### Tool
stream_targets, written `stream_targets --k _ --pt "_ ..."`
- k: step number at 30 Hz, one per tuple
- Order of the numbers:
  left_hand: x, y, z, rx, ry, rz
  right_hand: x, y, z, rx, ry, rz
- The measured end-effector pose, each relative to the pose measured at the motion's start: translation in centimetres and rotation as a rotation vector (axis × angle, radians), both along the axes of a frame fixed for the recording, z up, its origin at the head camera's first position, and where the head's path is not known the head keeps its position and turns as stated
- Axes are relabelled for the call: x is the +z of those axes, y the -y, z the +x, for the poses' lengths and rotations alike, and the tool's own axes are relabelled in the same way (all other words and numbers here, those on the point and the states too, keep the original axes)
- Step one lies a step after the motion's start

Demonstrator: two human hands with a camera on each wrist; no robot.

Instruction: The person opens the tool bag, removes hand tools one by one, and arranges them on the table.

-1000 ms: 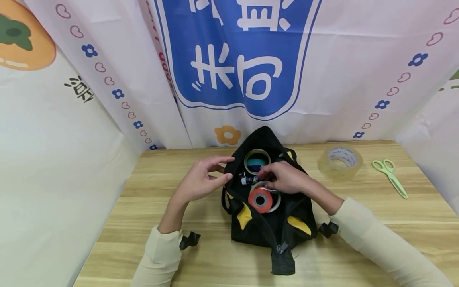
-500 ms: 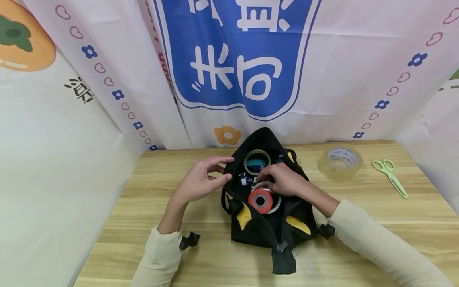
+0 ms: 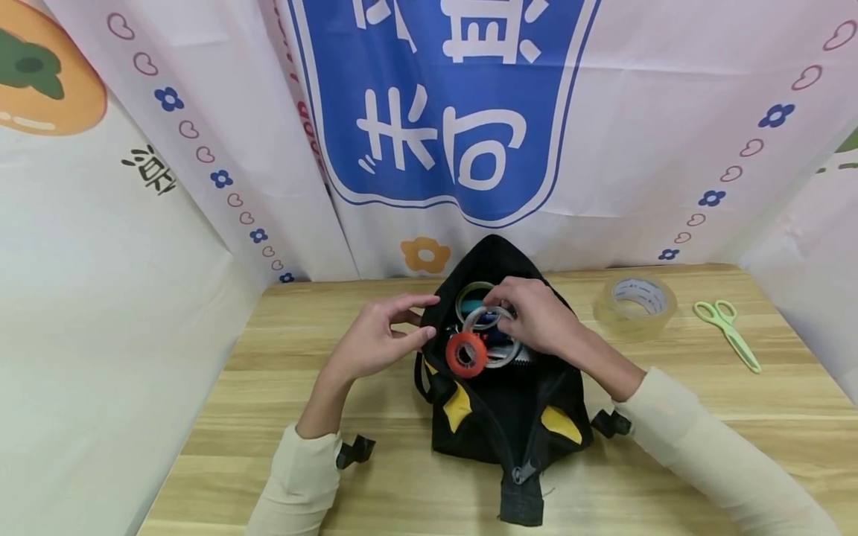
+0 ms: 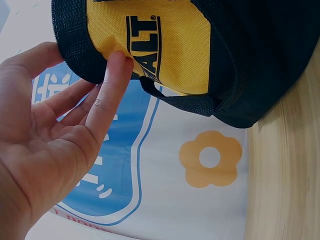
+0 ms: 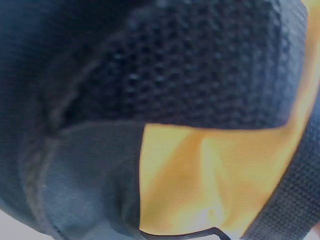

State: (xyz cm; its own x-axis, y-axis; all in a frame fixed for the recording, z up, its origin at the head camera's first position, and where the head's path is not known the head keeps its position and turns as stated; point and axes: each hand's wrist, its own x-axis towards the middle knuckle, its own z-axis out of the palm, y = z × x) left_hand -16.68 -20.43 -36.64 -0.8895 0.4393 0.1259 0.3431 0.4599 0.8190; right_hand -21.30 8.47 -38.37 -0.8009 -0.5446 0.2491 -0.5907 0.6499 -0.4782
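In the head view a black and yellow tool bag lies unzipped on the table. My left hand pinches its left rim, the thumb pressing the yellow panel in the left wrist view. Reaching inside, my right hand holds a thin pale tape roll between thumb and fingers. A red tape roll sits just below it, overlapping another pale ring. Behind them another roll of tape rests in the bag with a teal thing showing through. The right wrist view shows only the bag's fabric, close up.
To the right of the bag a wide roll of clear packing tape stands on the wooden table. Light green scissors lie farther right. A printed curtain hangs behind the table.
My right hand has moved up slightly, raising the pale tape roll toward the back of the bag. The red tape roll has shifted up and left. My left hand stays at the rim.
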Motion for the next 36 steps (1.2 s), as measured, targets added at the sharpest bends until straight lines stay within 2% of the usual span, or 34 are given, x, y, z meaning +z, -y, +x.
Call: stream_targets --k 11,25,31,36 --pt "-0.1 0.0 -0.1 -0.01 -0.015 0.002 2.3 -1.2 0.2 -0.034 -0.02 -0.15" --pt "-0.3 -0.1 -0.2 -0.012 -0.016 0.011 5.0 -4.4 0.7 -0.125 0.02 -0.215" --pt "-0.3 -0.1 -0.1 -0.012 -0.022 0.011 5.3 -6.6 0.8 -0.168 0.015 -0.248" --pt "-0.4 0.0 -0.2 -0.016 -0.018 0.013 5.1 -8.8 0.9 -0.253 0.052 -0.259"
